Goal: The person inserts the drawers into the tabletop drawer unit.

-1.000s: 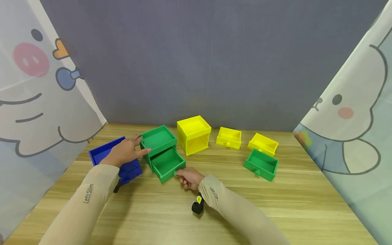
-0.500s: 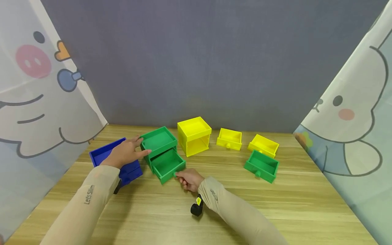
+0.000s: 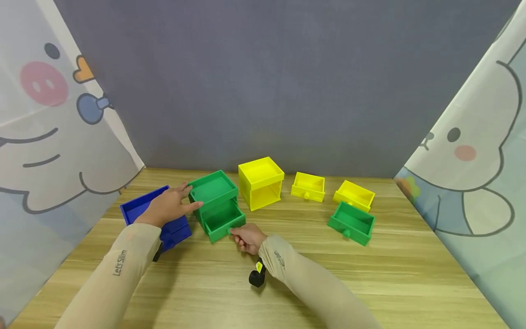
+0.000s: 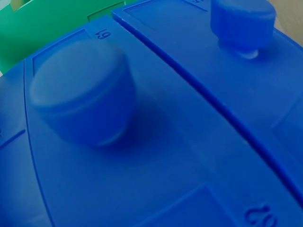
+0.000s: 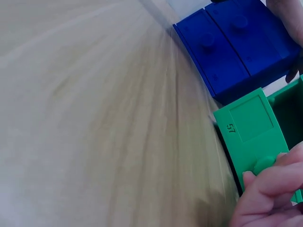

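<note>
In the head view a green cabinet stands left of centre, its lower drawer partly out and its upper slot without a drawer. My right hand pinches that drawer's round knob; the right wrist view shows the knob between thumb and finger, beside the number 57. With fingers spread, my left hand rests against the green cabinet's left front corner, the thumb reaching across its front. Beneath the left forearm is a blue cabinet, partly covered; its two drawer fronts fill the left wrist view.
Right of the green cabinet stands a yellow cabinet with an open front. Two loose yellow drawers and one loose green drawer lie to the right on the wooden table. A grey wall closes the back.
My right hand has moved left and away from me, pushing the lower green drawer further into its cabinet. The left hand stays in place at the cabinet corner.
</note>
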Motion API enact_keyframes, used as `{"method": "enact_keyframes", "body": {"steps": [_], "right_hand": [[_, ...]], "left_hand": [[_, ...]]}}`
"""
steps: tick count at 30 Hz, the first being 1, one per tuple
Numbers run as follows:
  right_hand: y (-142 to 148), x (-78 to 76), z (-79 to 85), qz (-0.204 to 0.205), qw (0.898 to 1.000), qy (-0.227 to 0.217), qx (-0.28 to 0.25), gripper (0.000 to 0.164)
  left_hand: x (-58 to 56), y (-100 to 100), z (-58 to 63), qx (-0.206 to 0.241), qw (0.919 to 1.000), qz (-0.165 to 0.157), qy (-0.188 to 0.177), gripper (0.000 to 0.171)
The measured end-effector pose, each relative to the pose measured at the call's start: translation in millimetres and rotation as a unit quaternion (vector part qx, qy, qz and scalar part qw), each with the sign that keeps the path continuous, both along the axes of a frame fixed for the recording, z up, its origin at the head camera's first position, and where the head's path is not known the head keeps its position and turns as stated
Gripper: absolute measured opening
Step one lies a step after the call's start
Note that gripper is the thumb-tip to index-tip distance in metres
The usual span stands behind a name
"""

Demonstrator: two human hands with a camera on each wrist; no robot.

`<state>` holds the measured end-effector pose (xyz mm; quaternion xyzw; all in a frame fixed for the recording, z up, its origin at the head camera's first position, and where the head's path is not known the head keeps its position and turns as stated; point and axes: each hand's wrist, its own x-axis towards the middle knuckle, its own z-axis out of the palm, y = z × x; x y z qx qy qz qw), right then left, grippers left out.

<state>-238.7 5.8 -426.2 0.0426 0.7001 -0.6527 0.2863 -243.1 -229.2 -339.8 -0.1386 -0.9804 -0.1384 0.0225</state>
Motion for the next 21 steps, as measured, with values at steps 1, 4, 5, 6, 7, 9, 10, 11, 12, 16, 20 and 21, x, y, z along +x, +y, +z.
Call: {"method": "enact_keyframes", "body": {"steps": [1, 4, 5, 6, 7, 9, 10, 11, 12, 16, 20, 21], "right_hand": [[-1, -1.5, 0.2, -0.002, 1.000, 0.001, 0.002, 0.025], [-4, -5.8, 1.7, -0.004, 1.000, 0.002, 0.001, 0.026], [-5, -7.2, 2.0, -0.005, 1.000, 0.002, -0.001, 0.027], [-6, -8.4, 2.4, -0.006, 1.000, 0.001, -0.003, 0.027], [-7, -9.3, 3.0, -0.005, 1.000, -0.001, -0.005, 0.027], [-8, -10.7, 3.2, -0.006, 1.000, -0.002, -0.008, 0.028], [-8, -11.3, 3.3, -0.008, 1.000, -0.002, -0.008, 0.029], [-9, -12.1, 3.1, -0.009, 1.000, -0.002, -0.010, 0.029], [-9, -12.7, 3.1, -0.009, 1.000, -0.001, -0.012, 0.029], [-12, -14.0, 3.7, -0.009, 1.000, 0.001, -0.015, 0.029], [-15, -14.5, 2.6, -0.012, 1.000, 0.000, -0.019, 0.028], [-16, -14.5, 1.8, -0.013, 1.000, -0.002, -0.022, 0.028]], "left_hand": [[-0.3, 0, -0.2, -0.002, 1.0000, -0.001, 0.001, 0.079], [-0.7, 0, -0.5, -0.003, 1.0000, 0.001, 0.000, 0.078], [-0.8, 0, -0.8, -0.002, 1.0000, 0.001, -0.001, 0.078], [-0.8, 0, -0.9, -0.001, 1.0000, 0.002, -0.003, 0.078], [-0.5, 1, -1.0, -0.001, 1.0000, 0.002, -0.003, 0.078], [-0.3, 1, -1.4, 0.000, 1.0000, 0.001, -0.003, 0.078], [-0.4, 2, -1.6, 0.001, 1.0000, 0.000, -0.002, 0.078], [-0.3, 2, -1.7, 0.001, 1.0000, 0.000, -0.002, 0.078], [-0.2, 2, -1.6, 0.000, 1.0000, 0.000, -0.001, 0.078], [0.7, 3, -0.2, -0.002, 1.0000, 0.000, 0.005, 0.077], [2.0, 2, 0.7, -0.004, 1.0000, 0.001, 0.007, 0.077], [2.5, 1, 0.5, -0.003, 1.0000, 0.002, 0.007, 0.077]]}}
